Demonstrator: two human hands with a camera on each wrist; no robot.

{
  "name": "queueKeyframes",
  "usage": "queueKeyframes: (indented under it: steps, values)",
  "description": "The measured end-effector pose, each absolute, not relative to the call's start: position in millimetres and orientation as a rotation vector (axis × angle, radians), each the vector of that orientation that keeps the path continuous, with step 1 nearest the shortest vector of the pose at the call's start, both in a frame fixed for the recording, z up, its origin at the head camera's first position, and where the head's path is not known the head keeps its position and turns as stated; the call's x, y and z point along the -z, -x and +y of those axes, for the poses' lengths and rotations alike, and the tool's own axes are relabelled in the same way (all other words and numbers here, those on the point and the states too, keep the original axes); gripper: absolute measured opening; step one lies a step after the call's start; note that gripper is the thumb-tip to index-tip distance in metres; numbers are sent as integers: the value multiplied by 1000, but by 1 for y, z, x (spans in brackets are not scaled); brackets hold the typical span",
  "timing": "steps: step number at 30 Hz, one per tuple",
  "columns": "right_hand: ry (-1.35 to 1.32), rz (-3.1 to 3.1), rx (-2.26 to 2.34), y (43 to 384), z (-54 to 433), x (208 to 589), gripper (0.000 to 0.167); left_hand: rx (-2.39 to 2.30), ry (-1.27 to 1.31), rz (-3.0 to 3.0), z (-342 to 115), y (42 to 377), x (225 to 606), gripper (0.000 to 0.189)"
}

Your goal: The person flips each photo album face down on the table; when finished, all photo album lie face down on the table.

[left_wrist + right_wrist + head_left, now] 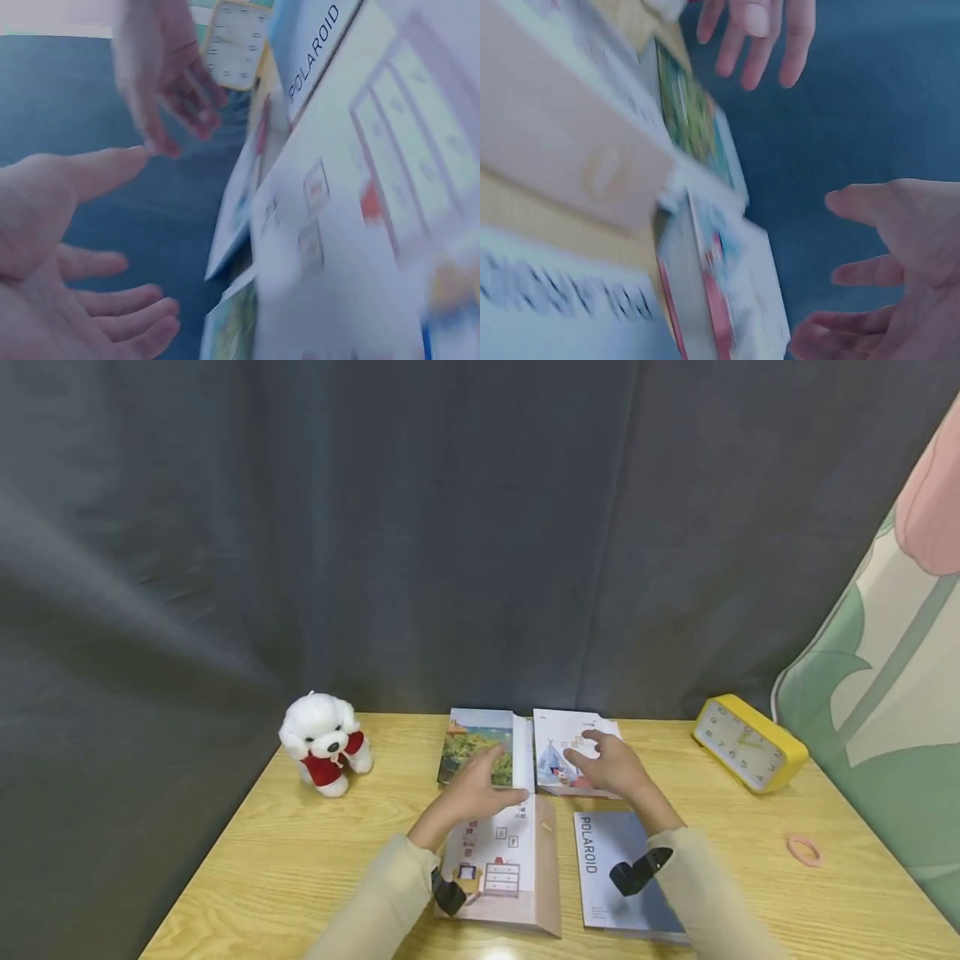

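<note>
My left hand (474, 793) hovers over the books on the left, thumb apart from fingers, holding nothing. Across from it, my right hand (617, 768) is raised over a white book with a tent drawing (555, 739), its palm empty too. Beneath the left hand lies a white book with furniture drawings (501, 847) and a beige strip down its right side. Behind that is a book with a green landscape picture (465, 745), partly covered by the fingers. A pale blue book marked POLAROID (606, 843) lies under the right forearm. Both wrist views show the hands facing each other, apart.
A white toy dog in red (322, 743) stands at the table's left. On the right are a yellow alarm clock (750, 743) and a pink ring (804, 850). A dark curtain (480, 535) hangs behind the wooden table (315, 860); a flowered cloth (892, 710) borders the right side.
</note>
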State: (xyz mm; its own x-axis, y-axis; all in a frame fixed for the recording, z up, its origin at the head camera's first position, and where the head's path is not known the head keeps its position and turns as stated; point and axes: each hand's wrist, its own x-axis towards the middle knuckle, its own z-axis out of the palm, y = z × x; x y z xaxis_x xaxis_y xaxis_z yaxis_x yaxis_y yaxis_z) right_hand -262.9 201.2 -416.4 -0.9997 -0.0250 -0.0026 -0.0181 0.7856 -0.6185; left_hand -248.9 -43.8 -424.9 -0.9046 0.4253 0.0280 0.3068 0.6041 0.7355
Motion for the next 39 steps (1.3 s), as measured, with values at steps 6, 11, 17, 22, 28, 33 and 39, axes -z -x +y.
queueKeyframes:
  steps: [6,11,17,22,28,33,39]
  values:
    - [-86,2968,973,304,223,420,69,-1217,-450,2709,0,280,437,97]
    - [-150,2936,954,326,235,437,69,-1147,-388,2735,17,295,449,110]
    - [-219,2806,1025,338,239,459,77,-998,-339,2820,29,302,469,118]
    - [-259,2719,1049,346,240,467,82,-883,-332,2898,37,305,478,106]
    - [-248,2768,1011,356,243,463,76,-881,-363,2943,45,311,478,81]
    - [-240,2803,969,359,245,467,70,-868,-348,2959,49,311,478,76]
    - [-202,2850,927,359,248,470,64,-989,-311,2916,53,313,482,81]
